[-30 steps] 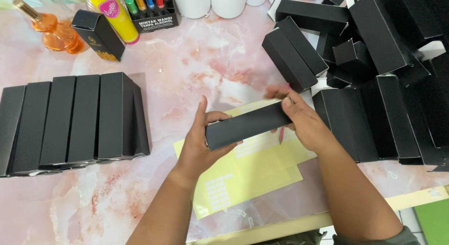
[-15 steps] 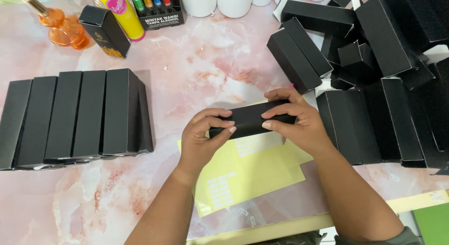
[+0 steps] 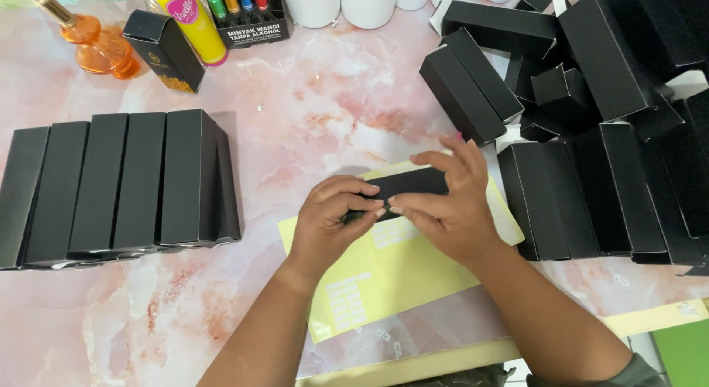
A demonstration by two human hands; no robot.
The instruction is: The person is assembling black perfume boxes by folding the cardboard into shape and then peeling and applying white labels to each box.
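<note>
Nearest, two bare forearms rise from the bottom edge and meet over a pale yellow sticker sheet [image 3: 384, 276] on the pink marbled desk [image 3: 332, 114], the left hand [image 3: 329, 224] and right hand [image 3: 450, 210] sharing one small black box [image 3: 406, 186]. Its long axis runs left to right, tilted slightly up at the right; the left fingers [image 3: 362, 202] curl and pinch its left end, while the right fingers [image 3: 443, 162] arch over and clamp its right half, both equally close. Farther out, a row of black boxes [image 3: 118, 187] stands left, a loose heap of black boxes [image 3: 591, 99] lies right, and an orange bottle [image 3: 92, 43] sits at the far edge.
</note>
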